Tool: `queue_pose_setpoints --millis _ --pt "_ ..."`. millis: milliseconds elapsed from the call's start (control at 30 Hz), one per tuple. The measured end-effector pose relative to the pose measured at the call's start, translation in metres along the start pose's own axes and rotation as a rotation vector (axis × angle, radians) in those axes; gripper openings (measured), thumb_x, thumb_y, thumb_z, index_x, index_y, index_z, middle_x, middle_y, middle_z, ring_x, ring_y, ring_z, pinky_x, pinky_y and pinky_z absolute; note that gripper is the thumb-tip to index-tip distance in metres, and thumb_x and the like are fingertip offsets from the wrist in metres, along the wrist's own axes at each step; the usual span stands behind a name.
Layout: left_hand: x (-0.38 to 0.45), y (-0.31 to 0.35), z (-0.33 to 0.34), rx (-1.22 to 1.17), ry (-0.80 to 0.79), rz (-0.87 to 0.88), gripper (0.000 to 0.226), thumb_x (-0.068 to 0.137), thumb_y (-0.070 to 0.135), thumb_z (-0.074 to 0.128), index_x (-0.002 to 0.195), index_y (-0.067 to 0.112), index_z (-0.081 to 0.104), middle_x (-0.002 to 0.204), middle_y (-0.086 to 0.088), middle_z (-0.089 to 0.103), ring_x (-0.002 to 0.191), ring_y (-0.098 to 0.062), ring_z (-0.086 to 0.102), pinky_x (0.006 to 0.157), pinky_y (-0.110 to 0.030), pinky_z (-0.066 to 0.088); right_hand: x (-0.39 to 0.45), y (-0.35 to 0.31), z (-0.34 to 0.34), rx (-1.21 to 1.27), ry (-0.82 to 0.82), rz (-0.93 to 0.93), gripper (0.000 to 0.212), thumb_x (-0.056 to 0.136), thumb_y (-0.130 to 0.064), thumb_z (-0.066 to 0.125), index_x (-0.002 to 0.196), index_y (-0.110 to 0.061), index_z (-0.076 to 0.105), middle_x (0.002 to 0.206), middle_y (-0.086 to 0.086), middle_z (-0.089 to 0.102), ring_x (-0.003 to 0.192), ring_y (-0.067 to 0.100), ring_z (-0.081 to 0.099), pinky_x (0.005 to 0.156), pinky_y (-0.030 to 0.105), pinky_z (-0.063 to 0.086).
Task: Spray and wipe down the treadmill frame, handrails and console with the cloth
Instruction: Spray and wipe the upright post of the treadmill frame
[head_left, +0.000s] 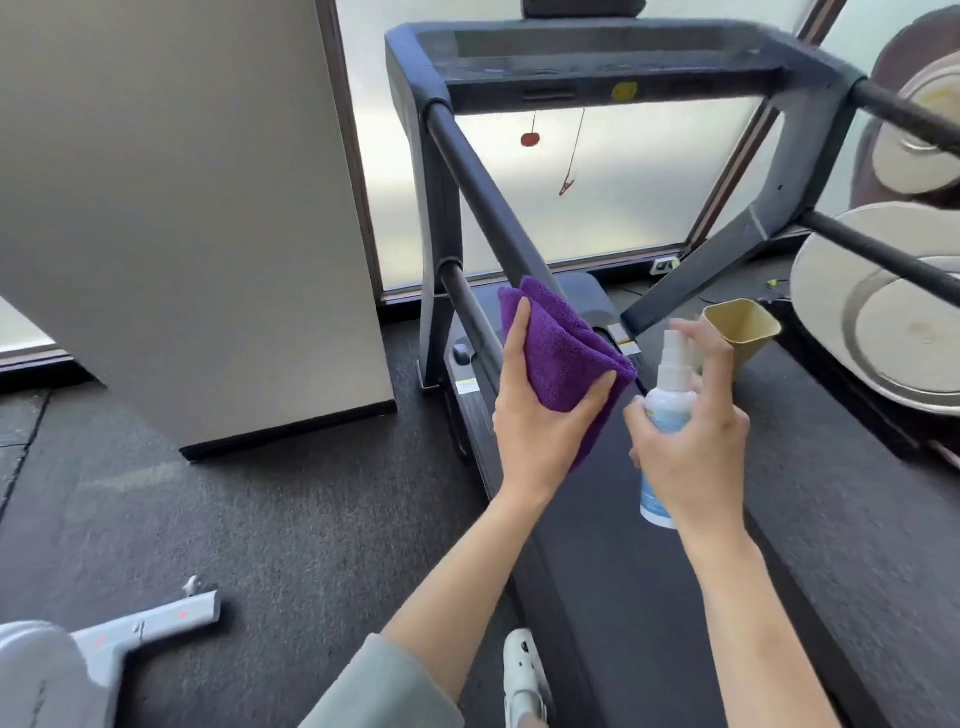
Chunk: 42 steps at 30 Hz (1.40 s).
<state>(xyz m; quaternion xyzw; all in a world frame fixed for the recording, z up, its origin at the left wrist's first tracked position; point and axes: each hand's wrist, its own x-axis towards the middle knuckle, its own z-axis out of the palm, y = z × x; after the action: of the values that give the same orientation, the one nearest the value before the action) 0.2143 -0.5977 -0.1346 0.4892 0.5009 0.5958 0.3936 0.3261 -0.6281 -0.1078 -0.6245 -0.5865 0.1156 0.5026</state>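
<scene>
Both hands are busy just short of the treadmill's near handrail (488, 218). The right hand (691, 441) has its grip wrapped round the spray bottle (667, 410), forefinger raised over the nozzle; the left hand (540, 415) holds the folded purple cloth (561, 353), which sits at the handrail's lower end. Beyond the handrail, the console (597, 57) shows no sign of wiping that I can make out. I judge the job barely begun: frame, rails and console all remain.

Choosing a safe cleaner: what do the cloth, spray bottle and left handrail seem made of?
Cloth: purple, fuzzy pile, likely microfibre.
Spray bottle: white, smooth, slightly glossy, probably plastic.
Left handrail: dark matte tube, perhaps coated metal or foam; the picture cannot settle which.
</scene>
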Motion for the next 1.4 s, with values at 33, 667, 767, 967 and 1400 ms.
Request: queue_pose_setpoints --millis 33,667,767,967,1400 --pt "0.002 -0.001 -0.002 -0.01 -0.02 0.015 0.09 0.068 0.049 0.082 0.134 0.068 0.025 0.126 0.053 0.038 0.115 0.018 0.048 0.092 -0.006 0.041 -0.008 -0.001 -0.001 -0.012 0.014 0.02 0.064 0.078 0.004 0.061 0.13 -0.03 0.043 0.089 -0.005 0.061 0.054 0.033 0.06 0.059 0.049 0.055" --pt "-0.003 -0.022 -0.01 -0.06 -0.047 0.079 0.085 0.069 0.045 0.082 0.136 0.058 0.031 0.131 0.044 0.044 0.117 0.011 0.052 0.089 -0.004 0.041 -0.023 0.008 -0.013 -0.051 -0.006 0.072 0.063 0.081 0.002 0.059 0.129 -0.034 0.039 0.106 0.001 0.061 0.063 0.035 0.062 0.061 0.052 0.056" --pt "0.006 -0.016 -0.004 -0.082 -0.012 0.096 0.083 0.069 0.046 0.082 0.136 0.059 0.033 0.134 0.042 0.043 0.119 0.008 0.052 0.093 -0.012 0.043 -0.02 0.015 -0.015 -0.052 -0.02 0.081 0.063 0.082 0.002 0.059 0.129 -0.034 0.038 0.104 0.002 0.061 0.063 0.034 0.062 0.062 0.052 0.056" --pt "0.0 -0.043 0.001 -0.076 -0.02 0.158 0.094 0.072 0.024 0.084 0.145 0.045 0.029 0.142 0.036 0.04 0.13 0.005 0.045 0.1 -0.01 0.038 -0.022 0.03 -0.019 -0.07 -0.032 0.111 0.064 0.082 0.002 0.06 0.129 -0.036 0.038 0.082 -0.006 0.055 0.058 0.035 0.06 0.057 0.051 0.054" --pt "0.001 -0.03 0.009 -0.029 0.069 0.218 0.08 0.077 0.046 0.078 0.143 0.047 0.032 0.141 0.036 0.036 0.134 0.004 0.039 0.102 -0.007 0.032 -0.023 0.028 -0.015 0.003 -0.068 0.083 0.063 0.083 0.002 0.059 0.128 -0.036 0.038 0.077 -0.002 0.055 0.056 0.035 0.059 0.054 0.049 0.055"
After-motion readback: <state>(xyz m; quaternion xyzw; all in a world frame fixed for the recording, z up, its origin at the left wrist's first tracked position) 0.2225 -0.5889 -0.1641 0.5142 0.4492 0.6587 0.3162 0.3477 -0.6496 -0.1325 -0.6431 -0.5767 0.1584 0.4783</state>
